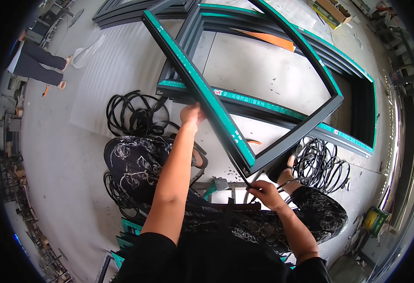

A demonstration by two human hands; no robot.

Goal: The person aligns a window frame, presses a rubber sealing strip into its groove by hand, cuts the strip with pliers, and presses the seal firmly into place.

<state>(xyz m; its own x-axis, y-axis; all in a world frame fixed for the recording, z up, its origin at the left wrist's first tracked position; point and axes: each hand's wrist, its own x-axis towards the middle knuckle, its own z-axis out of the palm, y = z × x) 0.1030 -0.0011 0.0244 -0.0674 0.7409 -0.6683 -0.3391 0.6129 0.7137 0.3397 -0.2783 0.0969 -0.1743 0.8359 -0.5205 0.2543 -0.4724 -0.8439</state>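
A dark grey window frame with green film (202,89) is tilted up in front of me, its nearest corner pointing toward my lap. My left hand (191,116) is closed on the frame's left side bar, the fingers partly hidden behind it. Below the nearest corner, my right hand (266,194) pinches a thin black rubber strip (238,166), which runs up along the left bar's edge. Under the tilted frame lie other grey frames with green film (268,104). Loose coils of black strip lie by my left knee (138,115) and right foot (322,165).
An orange flat piece (270,40) lies inside the lower frames. Far right stand a cardboard box (330,13) and, nearer, a yellow-green can (376,221). Another person's legs (39,61) show at the far left. More green-filmed pieces (130,227) lie by my left side.
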